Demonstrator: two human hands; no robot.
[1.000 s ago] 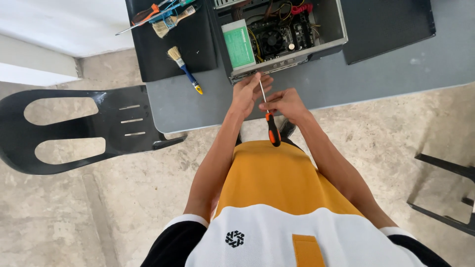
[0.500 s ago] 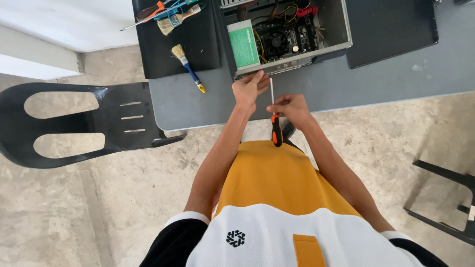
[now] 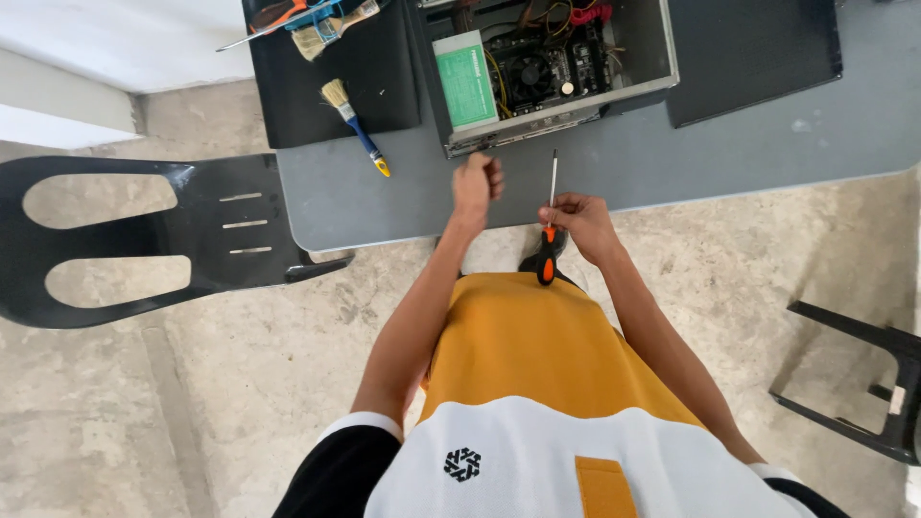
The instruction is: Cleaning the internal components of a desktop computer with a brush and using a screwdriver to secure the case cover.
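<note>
A: Right hand (image 3: pixel 583 223) has a closed grip on the screwdriver (image 3: pixel 549 223), shaft pointing at the open computer case (image 3: pixel 547 67), handle over the counter (image 3: pixel 403 197) edge.

B: Left hand (image 3: pixel 477 182) is fisted; whether it holds anything, I cannot tell. Best to seat the tip squarely and steady the case.

You have bare grey counter (image 3: pixel 672 163) in front of the open computer case (image 3: pixel 547 72), between the paintbrush (image 3: pixel 357 127) on your left and the black panel (image 3: pixel 753 58) on your right. The screwdriver (image 3: pixel 550 216) shaft stands up across that gap. A black chair (image 3: pixel 144 240) crowds the counter's left edge.
</note>
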